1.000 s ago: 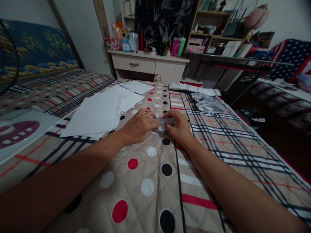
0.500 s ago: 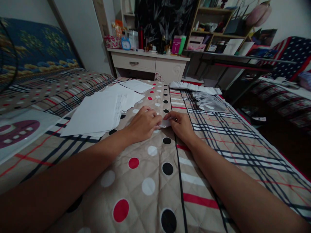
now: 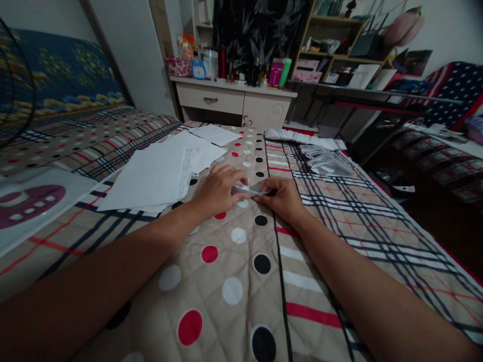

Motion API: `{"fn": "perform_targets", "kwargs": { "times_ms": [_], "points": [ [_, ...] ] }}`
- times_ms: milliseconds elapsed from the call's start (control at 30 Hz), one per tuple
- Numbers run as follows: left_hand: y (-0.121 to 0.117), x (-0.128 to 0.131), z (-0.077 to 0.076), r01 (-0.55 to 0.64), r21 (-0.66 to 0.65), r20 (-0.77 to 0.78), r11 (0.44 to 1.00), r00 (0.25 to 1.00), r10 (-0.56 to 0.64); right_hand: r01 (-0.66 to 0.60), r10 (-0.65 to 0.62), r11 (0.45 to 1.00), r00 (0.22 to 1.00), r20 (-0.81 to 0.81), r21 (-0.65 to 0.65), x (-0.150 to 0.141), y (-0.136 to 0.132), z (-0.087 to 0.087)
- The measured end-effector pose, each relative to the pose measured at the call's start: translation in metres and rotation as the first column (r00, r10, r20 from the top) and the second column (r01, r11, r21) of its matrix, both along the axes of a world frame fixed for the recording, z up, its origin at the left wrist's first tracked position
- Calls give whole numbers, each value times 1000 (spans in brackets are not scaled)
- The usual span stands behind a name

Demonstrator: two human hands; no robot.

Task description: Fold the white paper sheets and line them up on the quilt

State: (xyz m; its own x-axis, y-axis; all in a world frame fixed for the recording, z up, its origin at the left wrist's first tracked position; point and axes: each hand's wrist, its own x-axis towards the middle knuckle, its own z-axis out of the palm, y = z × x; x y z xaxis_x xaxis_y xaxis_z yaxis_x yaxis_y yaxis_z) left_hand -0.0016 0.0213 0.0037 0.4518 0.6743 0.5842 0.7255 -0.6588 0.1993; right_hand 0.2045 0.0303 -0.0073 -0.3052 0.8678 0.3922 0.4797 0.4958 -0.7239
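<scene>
Pinching a small paper (image 3: 248,190) with left hand (image 3: 218,189) and right hand (image 3: 284,198). Looks like folding. Probably calls for gentle, even pressing.

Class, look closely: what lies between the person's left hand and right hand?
The head view shows a small, thin, grayish piece between the left hand and the right hand, held by both; its material is unclear.

We see a beige bedspread (image 3: 245,256) with red, white and black dots beside navy-and-red plaid, white papers (image 3: 151,173), an off-white dresser (image 3: 192,96), a green tube (image 3: 285,73) and the small held piece (image 3: 249,190), greyish as far as we can tell.
</scene>
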Motion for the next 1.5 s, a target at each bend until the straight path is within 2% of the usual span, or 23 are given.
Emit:
{"fn": "perform_targets", "kwargs": {
  "times_ms": [67, 200, 267, 367, 600, 733, 900, 1000, 1233, 1500],
  "points": [
    [-1, 0, -1, -26, -5, 49, 1000, 998, 26, -11, 14, 997, 999, -51, 75, -2, -2, 0],
    [-2, 0, -2, 24, -248, 219, 969, 975, 32, -40, 50, 977, 998, -45, 209, -5, -8, 3],
    [-3, 1, -1, 77, -311, 296, 947, 955, 20, -35, 41, 972, 999, -25, 230, -7, -10, 5],
    [-5, 3, 1, 105, -271, 376, 957, 927, 4, -21, 33, 980, 998, -57, 198, -9, -13, 6],
    [-7, 5, 2, 75, -157, 457, 985, 889, 5, -2, 15, 998, 978, -207, 61, -13, -14, 6],
    [-10, 7, 5, 62, -184, 472, 981, 881, 33, -1, 11, 999, 959, -284, 36, -14, -14, 7],
    [-12, 11, 5, 88, -237, 486, 968, 873, 40, 65, -113, 986, 937, -330, -155, -16, -16, 8],
    [-11, 11, 4, 89, -272, 488, 958, 871, 58, 70, -142, 974, 927, -347, -214, -16, -16, 9],
    [-10, 8, 6, 92, -359, 517, 929, 848, 116, 15, -86, 981, 927, -366, -193, -16, -17, 10],
    [-9, 8, 6, 123, -371, 591, 920, 796, 132, 106, -151, 983, 934, -325, -153, -14, -16, 11]
  ]
}}
